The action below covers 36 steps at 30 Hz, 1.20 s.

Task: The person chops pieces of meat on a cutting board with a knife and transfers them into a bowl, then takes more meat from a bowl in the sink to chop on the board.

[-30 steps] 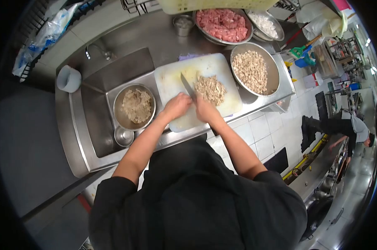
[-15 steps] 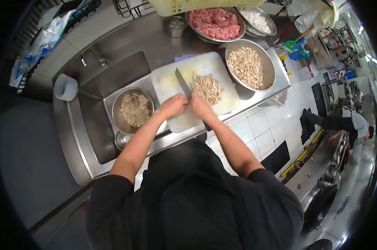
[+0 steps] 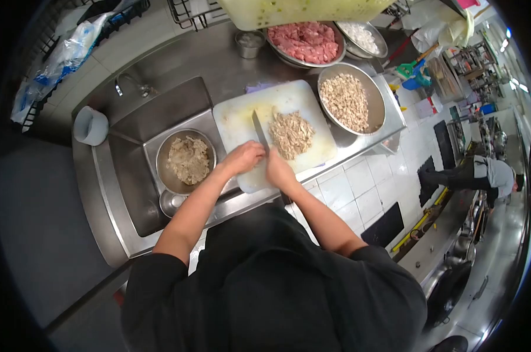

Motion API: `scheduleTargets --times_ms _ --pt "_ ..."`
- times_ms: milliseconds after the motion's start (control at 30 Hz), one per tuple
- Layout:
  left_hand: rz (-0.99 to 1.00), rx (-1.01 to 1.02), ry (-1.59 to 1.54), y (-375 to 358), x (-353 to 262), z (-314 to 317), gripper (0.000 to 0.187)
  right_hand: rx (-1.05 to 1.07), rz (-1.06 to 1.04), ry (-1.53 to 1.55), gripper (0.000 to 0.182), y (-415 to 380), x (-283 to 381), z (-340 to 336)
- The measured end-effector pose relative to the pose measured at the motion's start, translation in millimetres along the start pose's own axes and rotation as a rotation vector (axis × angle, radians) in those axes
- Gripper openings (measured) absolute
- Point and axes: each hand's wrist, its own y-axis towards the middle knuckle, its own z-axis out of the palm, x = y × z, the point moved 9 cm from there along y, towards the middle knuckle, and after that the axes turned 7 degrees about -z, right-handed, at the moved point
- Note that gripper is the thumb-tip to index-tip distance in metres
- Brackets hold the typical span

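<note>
A knife points away from me over the white cutting board, its handle wrapped by my right hand. Just left of the blade, my left hand rests on the board with fingers bent together; what they press on is too small to make out. Right of the blade lies a pile of chopped light-brown pieces. A metal bowl with larger pale-brown pieces stands at the left, in the sink. More chopped pieces fill a large metal bowl at the board's right.
Behind the board stand a bowl of raw meat, a bowl of white pieces and a small metal cup. A yellowish basket hangs over the back. A person is at the far right by the stoves.
The view has shifted slightly. The knife and my right hand sit a little lower on the board, and my left hand remains beside the blade.
</note>
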Motion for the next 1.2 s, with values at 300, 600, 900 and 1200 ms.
scheduleTargets --times_ms 300,600,900,1200 --pt "-0.021 -0.006 -0.081 -4 2 -6 0.017 -0.017 -0.01 0.029 0.025 -5 -3 7" --pt "-0.018 -0.221 -0.004 -22 7 -10 0.023 0.165 -0.046 -0.189 0.025 -49 34 -57" --pt "-0.02 -0.265 -0.014 -29 5 -3 0.021 0.12 -0.092 -0.217 0.026 -27 25 -26" --pt "-0.066 -0.324 -0.017 -34 2 -7 0.017 0.12 -0.103 -0.17 0.02 -30 21 -14"
